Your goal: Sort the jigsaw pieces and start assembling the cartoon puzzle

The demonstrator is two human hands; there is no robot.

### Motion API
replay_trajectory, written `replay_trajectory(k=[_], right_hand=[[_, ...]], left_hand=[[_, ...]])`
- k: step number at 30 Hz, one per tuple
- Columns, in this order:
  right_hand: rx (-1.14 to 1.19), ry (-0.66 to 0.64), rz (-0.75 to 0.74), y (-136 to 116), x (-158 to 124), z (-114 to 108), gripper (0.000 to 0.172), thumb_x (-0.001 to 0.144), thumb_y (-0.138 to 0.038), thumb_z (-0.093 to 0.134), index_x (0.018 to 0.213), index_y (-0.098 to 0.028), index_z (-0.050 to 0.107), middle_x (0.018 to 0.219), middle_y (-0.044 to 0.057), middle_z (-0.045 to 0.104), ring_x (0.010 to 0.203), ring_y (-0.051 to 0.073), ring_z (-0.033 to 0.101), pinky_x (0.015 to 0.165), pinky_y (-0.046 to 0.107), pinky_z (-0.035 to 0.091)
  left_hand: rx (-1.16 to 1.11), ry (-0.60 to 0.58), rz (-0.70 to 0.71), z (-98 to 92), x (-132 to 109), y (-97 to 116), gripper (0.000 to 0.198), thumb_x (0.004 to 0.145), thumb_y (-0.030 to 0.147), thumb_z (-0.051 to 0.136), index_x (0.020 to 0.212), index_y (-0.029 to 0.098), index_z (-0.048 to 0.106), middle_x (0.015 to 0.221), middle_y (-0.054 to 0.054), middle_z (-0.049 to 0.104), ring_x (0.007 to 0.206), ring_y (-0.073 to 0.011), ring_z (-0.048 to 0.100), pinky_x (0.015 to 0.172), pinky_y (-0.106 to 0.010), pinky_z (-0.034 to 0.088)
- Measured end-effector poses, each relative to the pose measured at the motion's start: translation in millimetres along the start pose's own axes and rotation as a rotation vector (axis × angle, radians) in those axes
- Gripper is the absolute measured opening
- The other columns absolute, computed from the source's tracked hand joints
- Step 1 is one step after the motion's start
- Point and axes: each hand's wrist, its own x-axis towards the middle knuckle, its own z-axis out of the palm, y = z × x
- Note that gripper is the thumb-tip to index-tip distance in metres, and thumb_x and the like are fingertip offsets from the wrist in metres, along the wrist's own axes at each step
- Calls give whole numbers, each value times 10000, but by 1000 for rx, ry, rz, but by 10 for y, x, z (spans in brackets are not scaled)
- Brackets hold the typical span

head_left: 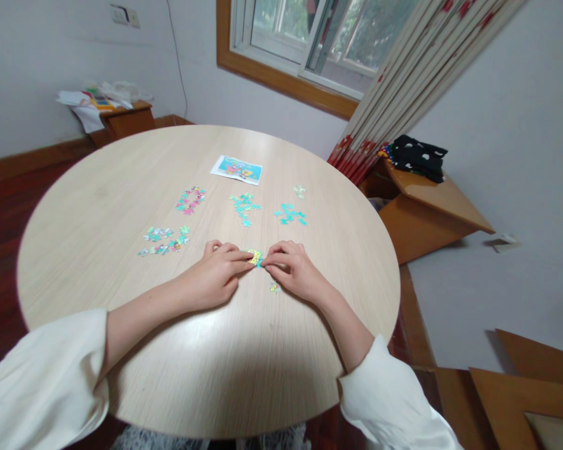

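Observation:
Between my hands a few joined yellow and teal jigsaw puzzle pieces [254,256] lie flat on the round table [206,375]. My left hand [218,274] comes in from the left, its fingertips pressing on the yellow side of the joined pieces. From the right, my right hand [293,267] pinches at their teal edge, thumb and fingertips close together; the fingers partly cover the piece there. One small multicoloured puzzle piece or pair [274,287] lies just below the right hand, apart from the joined ones.
Beyond my hands lie loose piles: mixed white and green pieces [164,240], pink ones [190,200], teal ones [244,207], more teal [291,214] and pale green [299,191]. A picture sheet [238,169] lies behind them. Wooden stools [431,200] stand beyond the table.

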Motion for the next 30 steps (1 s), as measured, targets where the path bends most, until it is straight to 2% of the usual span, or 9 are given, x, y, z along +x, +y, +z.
replay_trajectory(k=[6, 10, 14, 24, 30], right_hand=[[-6, -8, -20, 19, -9, 13, 165, 844, -114, 592, 847, -232, 707, 913, 33, 643, 919, 173, 560, 828, 349, 341], [13, 35, -18, 8, -8, -3, 186, 843, -108, 573, 919, -223, 699, 913, 41, 641, 917, 179, 561, 818, 350, 346], [-13, 62, 6, 29, -7, -6, 242, 822, -59, 537, 888, -222, 703, 899, 38, 652, 901, 181, 565, 816, 354, 345], [-2, -43, -13, 56, -3, 16, 315, 819, -40, 514, 930, -243, 728, 926, 43, 672, 924, 177, 571, 845, 359, 357], [-31, 34, 3, 17, -9, -16, 294, 817, -38, 490, 862, -229, 709, 917, 44, 643, 923, 187, 551, 832, 356, 353]], left_hand=[[-2, -6, -1, -3, 3, -7, 525, 749, 68, 403, 1180, 243, 647, 1239, -66, 640, 1096, -257, 498, 920, -448, 273], [4, -9, -4, -4, 6, -2, 524, 745, 68, 399, 1176, 234, 648, 1241, -68, 640, 1099, -260, 498, 911, -449, 275], [6, -23, -14, -14, 11, 10, 503, 746, 68, 392, 1151, 204, 656, 1254, -82, 632, 1105, -269, 504, 910, -457, 273], [3, -27, -1, -24, 12, 12, 514, 745, 69, 393, 1168, 210, 649, 1250, -85, 634, 1125, -261, 503, 931, -456, 267], [9, -16, 4, -16, 4, 7, 518, 738, 64, 392, 1157, 220, 652, 1253, -75, 634, 1118, -259, 508, 921, -450, 275]])
